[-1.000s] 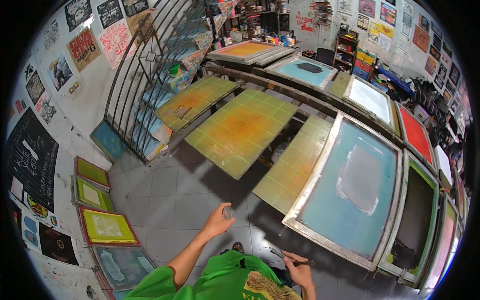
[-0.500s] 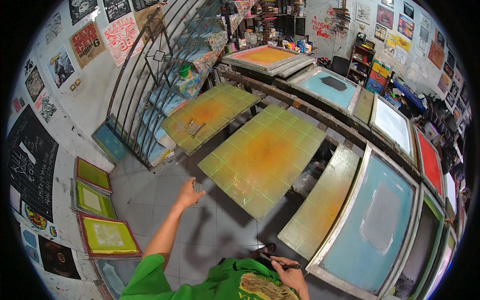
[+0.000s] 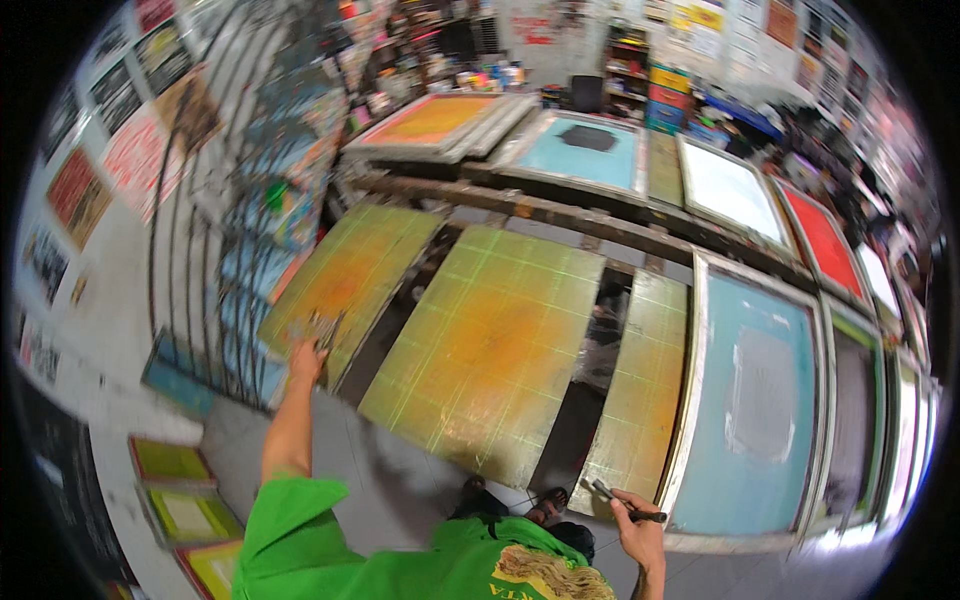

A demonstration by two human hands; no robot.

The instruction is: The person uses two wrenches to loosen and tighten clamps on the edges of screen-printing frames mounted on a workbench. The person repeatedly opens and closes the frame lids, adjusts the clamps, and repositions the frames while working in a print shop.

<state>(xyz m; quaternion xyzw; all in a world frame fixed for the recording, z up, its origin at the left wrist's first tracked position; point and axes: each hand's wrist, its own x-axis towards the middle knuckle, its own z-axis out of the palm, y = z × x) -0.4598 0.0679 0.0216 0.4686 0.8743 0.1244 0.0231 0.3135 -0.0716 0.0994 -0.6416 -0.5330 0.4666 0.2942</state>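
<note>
My left hand (image 3: pixel 304 362) reaches over the near edge of the left board, which is yellow-green with an orange smear. It is at a small grey-brown heap of scraps or tools (image 3: pixel 320 327) lying on that board (image 3: pixel 365 250). Blur and the heap hide whether its fingers grip anything. Low on the right, my right hand (image 3: pixel 640 525) is closed round a dark-handled tool (image 3: pixel 648 516) with a flat grey tip. That tip points up and left, near the front end of the narrow right board (image 3: pixel 640 390).
A wide board with green grid lines (image 3: pixel 490 340) lies in the middle, with gaps either side. On the right rests a framed blue screen (image 3: pixel 770 480); more framed screens (image 3: pixel 580 150) line the back. Barred stair railings (image 3: pixel 190 240) rise at the left, and small frames (image 3: pixel 185 512) lean below.
My left hand has moved forward and left, from above the floor to the left board. My right hand has shifted right and slightly up with the tool. The view has turned and tilted.
</note>
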